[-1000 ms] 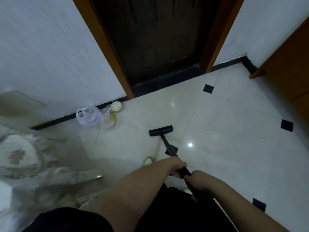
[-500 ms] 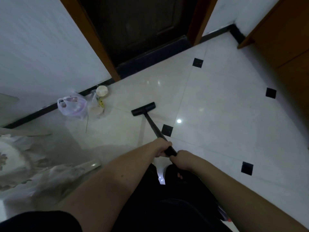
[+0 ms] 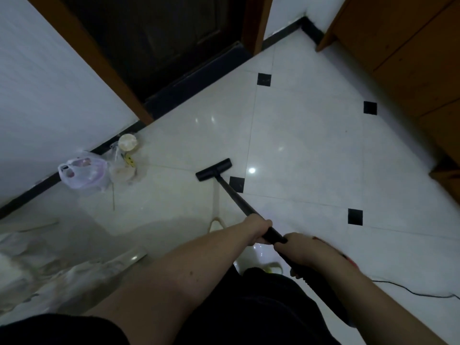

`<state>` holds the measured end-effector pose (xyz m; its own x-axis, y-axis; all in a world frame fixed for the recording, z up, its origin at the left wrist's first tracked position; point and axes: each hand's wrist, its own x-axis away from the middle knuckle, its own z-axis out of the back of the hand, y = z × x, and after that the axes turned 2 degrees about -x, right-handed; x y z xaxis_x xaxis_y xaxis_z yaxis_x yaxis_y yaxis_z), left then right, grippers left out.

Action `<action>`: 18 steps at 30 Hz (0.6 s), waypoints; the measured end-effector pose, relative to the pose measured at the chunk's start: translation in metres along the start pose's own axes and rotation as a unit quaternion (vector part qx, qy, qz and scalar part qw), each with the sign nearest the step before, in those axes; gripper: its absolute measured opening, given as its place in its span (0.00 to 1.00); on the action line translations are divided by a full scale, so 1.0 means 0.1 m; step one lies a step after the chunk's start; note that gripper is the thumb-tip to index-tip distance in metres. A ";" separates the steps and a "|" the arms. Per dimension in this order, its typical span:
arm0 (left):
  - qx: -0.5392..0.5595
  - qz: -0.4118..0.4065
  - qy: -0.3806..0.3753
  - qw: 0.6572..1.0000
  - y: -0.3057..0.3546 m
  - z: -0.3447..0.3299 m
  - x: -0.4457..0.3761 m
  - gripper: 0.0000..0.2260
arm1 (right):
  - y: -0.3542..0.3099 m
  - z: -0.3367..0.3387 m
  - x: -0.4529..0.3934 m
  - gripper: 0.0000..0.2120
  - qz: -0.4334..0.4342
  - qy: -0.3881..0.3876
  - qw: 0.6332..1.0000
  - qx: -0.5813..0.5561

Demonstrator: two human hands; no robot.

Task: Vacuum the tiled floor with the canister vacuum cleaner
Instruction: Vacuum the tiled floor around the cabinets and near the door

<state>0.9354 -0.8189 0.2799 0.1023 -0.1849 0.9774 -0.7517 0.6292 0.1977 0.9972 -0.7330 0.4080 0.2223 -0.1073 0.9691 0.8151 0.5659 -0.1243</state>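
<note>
- From the head view, we hold the black vacuum wand point(image 3: 234, 195) with both hands: our left hand point(image 3: 257, 226) sits further down the tube and our right hand point(image 3: 302, 249) just behind it, the fingers of each curled tight round the wand.
- The floor nozzle point(image 3: 214, 169) lies flat on the pale tiled floor point(image 3: 298, 145), just beside a black inset tile point(image 3: 237, 184) and well short of the dark doorway point(image 3: 159, 41).
- We judge the step in hand to be a sweeping stroke across the tiles in front of the door.
- Near the nozzle, against the skirting, lie a plastic bag point(image 3: 83, 176) and a round container point(image 3: 127, 142); the next stroke calls for steering clear of them.
- A thin power cord point(image 3: 410, 291) trails on the floor to our right; the canister itself is out of view.
</note>
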 end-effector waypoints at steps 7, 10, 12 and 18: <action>-0.038 0.009 0.006 0.999 -0.34 -0.56 0.12 0.08 | 0.76 -0.26 0.07 0.08 0.024 -0.012 0.998 -0.062; -0.042 0.020 -0.002 0.999 -0.48 -0.92 0.26 0.06 | 1.19 -0.33 0.17 0.09 0.026 -0.012 0.996 -0.079; -0.053 0.022 -0.007 0.998 -0.60 -1.21 0.34 0.05 | 1.53 -0.38 0.25 0.10 0.027 -0.011 0.996 -0.081; -0.109 0.010 -0.015 0.994 -0.89 -1.95 0.36 0.09 | 2.24 -0.46 0.42 0.10 0.013 -0.021 0.993 -0.118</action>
<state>1.1330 -0.7337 0.3118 0.0673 -0.1906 0.9794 -0.5944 0.7807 0.1927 1.2134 -0.6481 0.4112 0.2273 -0.0585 0.9721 0.9132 0.3595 -0.1919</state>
